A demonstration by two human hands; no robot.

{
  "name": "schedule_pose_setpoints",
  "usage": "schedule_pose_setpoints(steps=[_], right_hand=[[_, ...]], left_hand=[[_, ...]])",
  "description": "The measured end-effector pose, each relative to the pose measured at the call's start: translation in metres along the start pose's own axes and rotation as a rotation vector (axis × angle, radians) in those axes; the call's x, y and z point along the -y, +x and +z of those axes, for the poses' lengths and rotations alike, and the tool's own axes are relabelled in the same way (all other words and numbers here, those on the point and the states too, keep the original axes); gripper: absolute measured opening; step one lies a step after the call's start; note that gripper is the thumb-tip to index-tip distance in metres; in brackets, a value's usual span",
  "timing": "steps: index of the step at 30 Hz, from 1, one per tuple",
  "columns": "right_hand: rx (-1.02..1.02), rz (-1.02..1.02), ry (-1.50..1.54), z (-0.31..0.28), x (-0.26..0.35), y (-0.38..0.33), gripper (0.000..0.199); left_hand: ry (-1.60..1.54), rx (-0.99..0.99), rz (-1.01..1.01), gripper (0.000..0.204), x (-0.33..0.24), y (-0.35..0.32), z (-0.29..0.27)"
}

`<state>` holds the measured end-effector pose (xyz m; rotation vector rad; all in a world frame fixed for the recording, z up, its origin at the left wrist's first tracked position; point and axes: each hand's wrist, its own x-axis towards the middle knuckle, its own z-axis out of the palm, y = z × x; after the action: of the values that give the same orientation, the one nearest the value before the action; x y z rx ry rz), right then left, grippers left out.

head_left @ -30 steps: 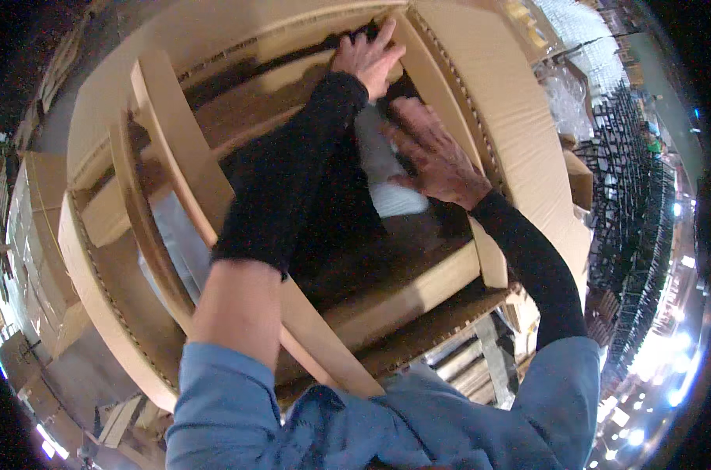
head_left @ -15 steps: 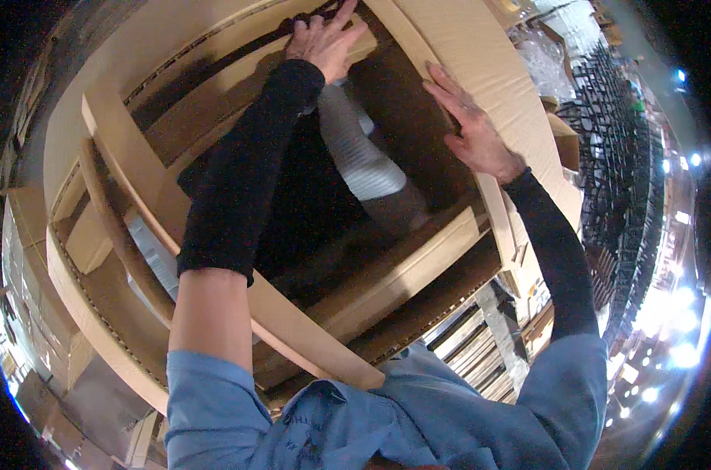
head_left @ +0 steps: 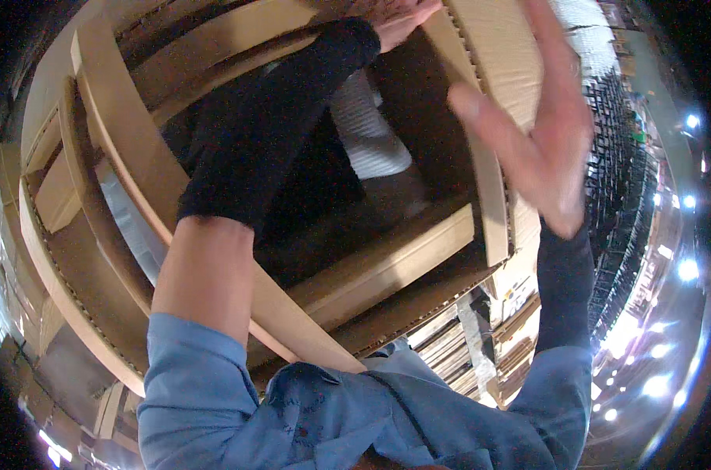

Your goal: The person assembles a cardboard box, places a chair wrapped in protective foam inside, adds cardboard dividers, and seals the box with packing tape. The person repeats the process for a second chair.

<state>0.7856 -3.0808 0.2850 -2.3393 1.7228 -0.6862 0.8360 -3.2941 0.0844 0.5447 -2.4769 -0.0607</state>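
Observation:
A large cardboard carton (head_left: 500, 55) stands open in front of me. My left hand (head_left: 402, 22) is at its far inner corner, fingers stretched out and partly cut off by the picture's top edge. My right hand (head_left: 547, 137) is raised over the right wall, thumb and fingers apart, a little blurred, holding nothing. Inside lies a dark thing, mostly in shadow and behind my left arm, with ribbed whitish wrapping (head_left: 371, 141) beside it. Folded cardboard strips line the carton: a long left strip (head_left: 124, 125), a near strip (head_left: 402, 258) and a right strip (head_left: 489, 196).
Whitish packing material (head_left: 132, 223) shows in the gap at the carton's left. Stacked flat cardboard (head_left: 442, 345) lies below the near right corner. Black mesh-like racks (head_left: 622, 188) stand to the right, and more boxes (head_left: 19, 274) at the left.
My right hand has come off the right strip and moved up and right, over the outer wall. My left hand has shifted right toward the far corner. The carton sits slightly differently in view.

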Motion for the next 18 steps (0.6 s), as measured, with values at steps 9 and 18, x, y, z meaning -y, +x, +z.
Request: schedule_pose_setpoints(steps=[9,18], right_hand=[[0.229,0.126,-0.299,0.022,-0.116,-0.065,0.084],[0.195,-0.082,-0.35,0.037,-0.089,-0.124,0.074]], left_hand=[[0.07,0.201,-0.03,0.051,-0.036,0.016,-0.022],[0.137,0.231,-0.039,0.044,-0.034,0.013,-0.023]])
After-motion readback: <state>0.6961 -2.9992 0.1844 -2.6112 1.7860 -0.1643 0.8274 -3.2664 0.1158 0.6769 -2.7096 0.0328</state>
